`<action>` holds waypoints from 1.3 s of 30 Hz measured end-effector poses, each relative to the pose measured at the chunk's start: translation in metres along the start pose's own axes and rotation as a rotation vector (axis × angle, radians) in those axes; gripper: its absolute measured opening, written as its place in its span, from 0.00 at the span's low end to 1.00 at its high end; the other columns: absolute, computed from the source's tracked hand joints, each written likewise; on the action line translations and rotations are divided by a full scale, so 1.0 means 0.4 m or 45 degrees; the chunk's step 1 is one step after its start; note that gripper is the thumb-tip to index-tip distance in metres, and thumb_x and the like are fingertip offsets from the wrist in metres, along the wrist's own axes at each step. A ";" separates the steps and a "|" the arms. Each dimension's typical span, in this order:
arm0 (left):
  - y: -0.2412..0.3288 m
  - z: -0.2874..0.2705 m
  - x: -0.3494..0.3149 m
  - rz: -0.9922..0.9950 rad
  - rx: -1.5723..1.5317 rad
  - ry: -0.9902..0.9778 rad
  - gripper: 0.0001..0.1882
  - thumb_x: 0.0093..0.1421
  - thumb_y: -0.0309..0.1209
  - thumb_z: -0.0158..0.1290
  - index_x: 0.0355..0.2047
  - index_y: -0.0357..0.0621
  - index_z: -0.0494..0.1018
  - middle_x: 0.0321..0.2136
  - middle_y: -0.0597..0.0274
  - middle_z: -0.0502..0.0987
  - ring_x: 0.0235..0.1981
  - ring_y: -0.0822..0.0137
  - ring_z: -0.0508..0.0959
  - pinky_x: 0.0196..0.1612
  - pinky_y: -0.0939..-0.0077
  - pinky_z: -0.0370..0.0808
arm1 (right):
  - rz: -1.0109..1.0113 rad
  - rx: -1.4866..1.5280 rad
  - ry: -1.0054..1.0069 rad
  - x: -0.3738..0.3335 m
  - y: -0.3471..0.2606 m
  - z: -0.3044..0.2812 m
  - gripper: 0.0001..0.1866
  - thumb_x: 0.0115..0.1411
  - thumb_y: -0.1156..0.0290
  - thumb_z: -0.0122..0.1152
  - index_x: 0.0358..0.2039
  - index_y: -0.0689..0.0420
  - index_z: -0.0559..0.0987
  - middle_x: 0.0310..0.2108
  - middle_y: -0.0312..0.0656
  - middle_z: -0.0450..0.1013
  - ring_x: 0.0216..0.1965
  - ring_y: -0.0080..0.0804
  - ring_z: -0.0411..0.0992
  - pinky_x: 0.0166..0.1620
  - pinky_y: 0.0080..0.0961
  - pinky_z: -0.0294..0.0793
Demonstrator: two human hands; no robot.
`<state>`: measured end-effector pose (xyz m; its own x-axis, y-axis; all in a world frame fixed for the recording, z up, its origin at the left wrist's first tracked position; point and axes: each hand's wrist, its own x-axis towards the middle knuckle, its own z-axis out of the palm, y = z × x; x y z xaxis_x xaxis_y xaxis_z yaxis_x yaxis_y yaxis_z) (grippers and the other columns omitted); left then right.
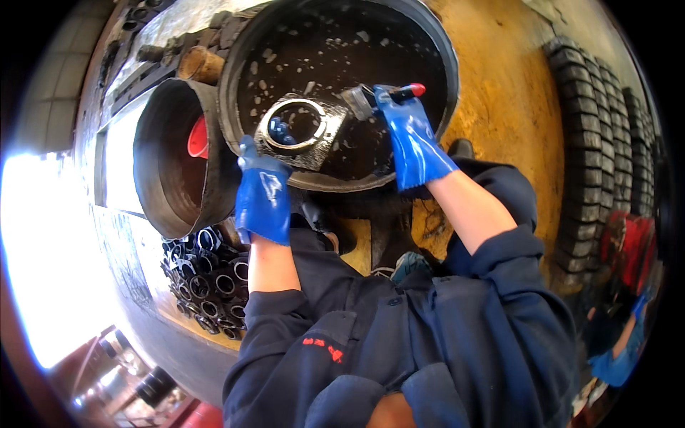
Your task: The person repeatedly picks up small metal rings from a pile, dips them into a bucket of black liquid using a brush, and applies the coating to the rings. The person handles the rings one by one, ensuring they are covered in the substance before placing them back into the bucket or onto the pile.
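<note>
A wet metal housing (320, 153) with a round ring opening is tilted over a large black tub (232, 93) of dark, foamy liquid. My left hand (264, 192), in a blue rubber glove, grips the housing at its near left side. Blue fingertips show through the ring. My right hand (410, 132), gloved alike, is closed around a flat brush (359, 103) with a dark handle and a red end. The brush head is just right of the housing, over the liquid. Whether its bristles touch the metal, I cannot tell.
Left of the tub stands a tilted dark drum (168, 153) with a red vessel (198, 138) inside. Ring-ended metal parts (207, 285) are piled below it. Stacks of dark ribbed parts (581, 150) line the right side. Another person's blue sleeve (615, 364) shows at lower right.
</note>
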<state>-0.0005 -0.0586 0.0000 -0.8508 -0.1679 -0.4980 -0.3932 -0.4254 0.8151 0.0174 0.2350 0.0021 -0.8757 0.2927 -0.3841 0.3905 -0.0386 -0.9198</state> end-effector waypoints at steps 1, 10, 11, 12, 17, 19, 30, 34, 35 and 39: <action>0.007 -0.014 -0.017 0.019 -0.009 -0.001 0.25 0.72 0.41 0.47 0.61 0.37 0.71 0.54 0.49 0.79 0.54 0.56 0.79 0.60 0.66 0.75 | -0.046 -0.017 -0.006 -0.007 -0.003 0.022 0.14 0.67 0.64 0.62 0.44 0.63 0.83 0.32 0.41 0.82 0.37 0.27 0.79 0.46 0.25 0.77; -0.038 0.101 -0.101 -0.040 -0.556 -0.076 0.25 0.76 0.43 0.49 0.62 0.37 0.72 0.55 0.54 0.80 0.52 0.61 0.80 0.59 0.65 0.77 | -0.968 -0.898 -0.064 -0.090 0.164 -0.058 0.13 0.60 0.66 0.69 0.46 0.51 0.85 0.45 0.49 0.81 0.49 0.50 0.79 0.53 0.39 0.79; -0.048 0.114 -0.102 -0.137 -0.493 -0.092 0.25 0.74 0.47 0.50 0.59 0.39 0.74 0.48 0.54 0.82 0.45 0.60 0.82 0.51 0.64 0.79 | -0.952 -0.929 -0.081 -0.104 0.146 -0.077 0.12 0.61 0.64 0.69 0.45 0.51 0.85 0.43 0.49 0.82 0.48 0.50 0.80 0.52 0.40 0.79; -0.051 0.103 -0.111 -0.215 -0.424 -0.089 0.26 0.73 0.52 0.50 0.55 0.41 0.76 0.42 0.54 0.84 0.38 0.60 0.83 0.43 0.63 0.81 | -0.983 -0.922 -0.099 -0.109 0.141 -0.064 0.12 0.61 0.64 0.69 0.45 0.51 0.85 0.43 0.49 0.82 0.48 0.50 0.80 0.52 0.40 0.79; -0.108 0.081 -0.132 -0.134 -0.312 -0.287 0.28 0.72 0.57 0.50 0.47 0.42 0.78 0.33 0.54 0.84 0.30 0.61 0.83 0.33 0.63 0.81 | -0.506 -1.283 0.073 -0.104 0.152 -0.033 0.13 0.63 0.54 0.67 0.42 0.47 0.85 0.41 0.48 0.81 0.44 0.52 0.80 0.49 0.43 0.80; -0.108 0.094 -0.140 -0.212 -0.295 -0.295 0.26 0.73 0.55 0.50 0.45 0.42 0.79 0.32 0.55 0.84 0.29 0.61 0.84 0.33 0.64 0.82 | -0.449 -1.295 0.021 -0.097 0.139 -0.032 0.14 0.64 0.53 0.66 0.43 0.47 0.85 0.42 0.47 0.81 0.45 0.52 0.80 0.49 0.42 0.80; -0.045 0.120 -0.244 0.086 0.111 -0.477 0.24 0.74 0.48 0.52 0.47 0.35 0.78 0.33 0.59 0.83 0.34 0.72 0.79 0.41 0.75 0.76 | -0.444 -1.368 0.103 -0.099 0.151 -0.035 0.15 0.65 0.53 0.63 0.43 0.48 0.85 0.41 0.49 0.82 0.43 0.54 0.81 0.48 0.45 0.80; -0.053 0.139 -0.238 0.329 0.675 -0.335 0.24 0.74 0.49 0.49 0.46 0.37 0.79 0.36 0.52 0.84 0.37 0.60 0.83 0.43 0.66 0.77 | -0.478 -1.392 0.093 -0.103 0.143 -0.019 0.15 0.65 0.53 0.63 0.42 0.48 0.86 0.43 0.50 0.81 0.43 0.55 0.80 0.47 0.46 0.80; -0.045 0.145 -0.233 0.413 0.977 -0.266 0.22 0.74 0.48 0.49 0.45 0.40 0.80 0.36 0.49 0.84 0.38 0.53 0.83 0.43 0.63 0.77 | -0.489 -1.389 0.094 -0.100 0.144 -0.021 0.15 0.65 0.53 0.63 0.42 0.48 0.86 0.43 0.50 0.81 0.43 0.55 0.80 0.47 0.46 0.80; 0.007 0.158 -0.243 0.425 1.243 -0.402 0.20 0.72 0.48 0.49 0.50 0.46 0.79 0.43 0.45 0.83 0.46 0.45 0.83 0.50 0.57 0.77 | -0.533 -1.414 0.145 -0.087 0.158 -0.032 0.14 0.65 0.54 0.63 0.43 0.47 0.85 0.44 0.49 0.81 0.43 0.54 0.80 0.48 0.46 0.80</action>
<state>0.0590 0.0129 0.0693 -0.9630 0.1526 -0.2220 -0.1140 0.5158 0.8491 0.0761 0.2345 -0.0419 -0.9853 0.1706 -0.0099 0.1617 0.9118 -0.3775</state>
